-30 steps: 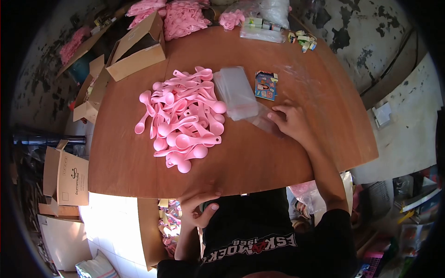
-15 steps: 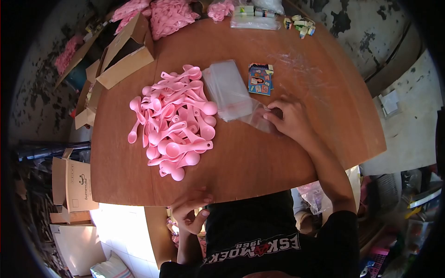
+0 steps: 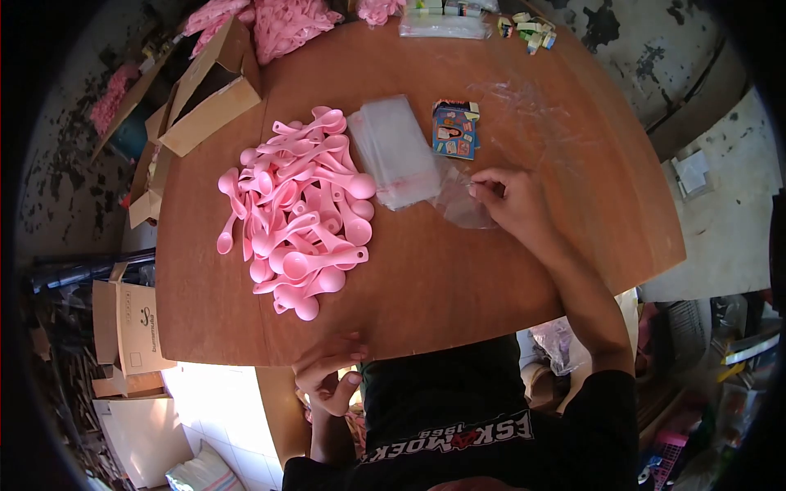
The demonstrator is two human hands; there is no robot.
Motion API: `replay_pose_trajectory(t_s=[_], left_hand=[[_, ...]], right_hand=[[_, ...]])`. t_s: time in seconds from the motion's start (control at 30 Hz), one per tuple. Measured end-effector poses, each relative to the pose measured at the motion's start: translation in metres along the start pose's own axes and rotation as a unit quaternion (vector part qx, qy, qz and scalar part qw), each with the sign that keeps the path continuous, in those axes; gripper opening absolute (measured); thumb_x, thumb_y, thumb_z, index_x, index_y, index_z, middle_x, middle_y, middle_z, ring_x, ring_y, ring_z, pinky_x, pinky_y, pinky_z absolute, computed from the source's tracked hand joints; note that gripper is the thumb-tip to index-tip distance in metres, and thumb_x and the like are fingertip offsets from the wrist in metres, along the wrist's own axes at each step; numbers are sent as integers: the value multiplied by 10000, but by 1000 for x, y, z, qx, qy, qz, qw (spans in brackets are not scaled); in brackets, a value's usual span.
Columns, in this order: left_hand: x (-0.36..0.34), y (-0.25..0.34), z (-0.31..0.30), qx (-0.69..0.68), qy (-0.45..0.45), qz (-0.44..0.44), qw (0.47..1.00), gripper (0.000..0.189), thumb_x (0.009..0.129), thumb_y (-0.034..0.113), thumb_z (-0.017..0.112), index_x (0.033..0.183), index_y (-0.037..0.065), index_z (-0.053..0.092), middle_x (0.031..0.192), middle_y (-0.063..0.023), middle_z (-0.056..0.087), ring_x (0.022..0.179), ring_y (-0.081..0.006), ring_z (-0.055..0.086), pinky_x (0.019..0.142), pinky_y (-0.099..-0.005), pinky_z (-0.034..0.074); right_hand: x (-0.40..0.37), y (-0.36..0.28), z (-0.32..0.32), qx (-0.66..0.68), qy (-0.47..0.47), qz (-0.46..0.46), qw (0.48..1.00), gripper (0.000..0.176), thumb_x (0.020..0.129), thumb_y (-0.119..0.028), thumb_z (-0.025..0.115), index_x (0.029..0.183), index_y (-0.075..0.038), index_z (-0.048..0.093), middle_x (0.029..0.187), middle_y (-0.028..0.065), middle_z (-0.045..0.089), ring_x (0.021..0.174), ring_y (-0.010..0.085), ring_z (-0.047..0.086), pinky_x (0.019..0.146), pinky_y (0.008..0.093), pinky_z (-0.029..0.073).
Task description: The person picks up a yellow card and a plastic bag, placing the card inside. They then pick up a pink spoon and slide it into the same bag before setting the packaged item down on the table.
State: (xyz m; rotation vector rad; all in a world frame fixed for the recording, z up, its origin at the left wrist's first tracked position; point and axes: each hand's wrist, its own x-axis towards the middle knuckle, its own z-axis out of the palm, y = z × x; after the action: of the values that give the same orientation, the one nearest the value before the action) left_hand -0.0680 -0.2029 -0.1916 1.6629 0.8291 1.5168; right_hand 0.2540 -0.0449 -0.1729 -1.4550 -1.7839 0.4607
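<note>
My right hand (image 3: 509,196) pinches the edge of a clear plastic bag (image 3: 460,203), which lies on the brown table just right of a stack of clear bags (image 3: 395,147). Beyond it is a small stack of blue printed cards (image 3: 454,135). My left hand (image 3: 329,372) rests at the near table edge, fingers apart and curved, holding nothing. A heap of pink spoons (image 3: 307,204) lies left of the bag stack, in front of my left hand.
The brown table (image 3: 426,303) has an open cardboard box (image 3: 211,114) at its far left. Pink bundles (image 3: 291,29), plastic packs (image 3: 446,26) and small rolls (image 3: 534,34) lie along the far edge. Loose clear plastic (image 3: 532,114) is at the right.
The view has shifted slightly, so the tabletop things appear a little further left and up. My right hand, still pinching the clear bag, has moved slightly away from the bag stack.
</note>
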Motion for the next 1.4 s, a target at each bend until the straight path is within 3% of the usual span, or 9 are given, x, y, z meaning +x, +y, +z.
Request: replay_pose_trajectory(t_s=[0.1,0.5,0.67,0.77,0.97,1.13,1.23,1.3,1.4], left_hand=[[0,1,-1,7,-9,4,1000,166,781,108,678,879,-26,685,808,-166,679,797,-288,667,853,-479,525],[35,28,15,118,-123,24,985,169,726,26,685,894,46,693,823,-89,693,761,-255,669,873,-462,517],[89,45,18,275,-320,167,891,196,706,54,701,898,86,678,863,-59,659,825,-247,650,882,-472,493],[126,35,24,354,-332,239,841,285,696,61,696,977,87,662,1037,-94,627,957,-265,621,912,-470,470],[159,-4,58,361,-323,221,846,555,699,37,696,1234,114,571,1320,-152,468,1187,-330,496,1020,-502,399],[160,-20,67,385,-333,231,829,669,645,22,697,1286,131,538,1364,-142,425,1269,-336,424,1079,-517,322],[161,-18,63,392,-324,226,831,684,604,-6,681,1262,138,562,1379,-135,418,1285,-331,417,1102,-514,293],[161,-21,60,379,-327,212,839,653,610,-40,647,1234,144,594,1388,-142,421,1269,-328,440,1108,-505,294],[160,-33,58,361,-302,227,853,615,599,-53,643,1182,144,630,1355,-134,460,1241,-320,470,1108,-510,292]], right_hand=[[-1,-14,0,48,14,6,999,103,810,-110,691,857,-20,706,708,118,679,584,180,647,561,307,489],[-9,-28,-3,61,54,-21,996,146,834,-161,695,843,-26,638,649,103,636,556,161,620,525,304,473],[-11,-21,6,142,61,-40,987,131,872,-139,665,841,-26,606,620,53,618,535,91,562,488,269,422],[-13,-30,3,227,20,18,973,136,903,-137,639,857,-26,576,614,21,600,535,48,512,469,242,377],[-17,-39,-1,258,-53,77,962,145,938,-147,605,924,-31,520,644,2,587,553,38,498,471,230,370],[-16,-35,7,332,-87,87,935,127,965,-132,557,961,-19,498,791,39,622,579,46,519,509,228,446],[-16,-28,12,343,-73,0,936,130,973,-129,538,1018,-10,510,876,60,625,578,57,552,529,222,483],[-18,-42,-1,374,-150,125,907,169,972,-128,539,1085,-3,531,880,63,630,565,70,583,515,216,480],[-17,-40,2,381,-149,93,908,201,967,-121,543,1120,8,556,924,82,649,543,86,593,511,215,477]])
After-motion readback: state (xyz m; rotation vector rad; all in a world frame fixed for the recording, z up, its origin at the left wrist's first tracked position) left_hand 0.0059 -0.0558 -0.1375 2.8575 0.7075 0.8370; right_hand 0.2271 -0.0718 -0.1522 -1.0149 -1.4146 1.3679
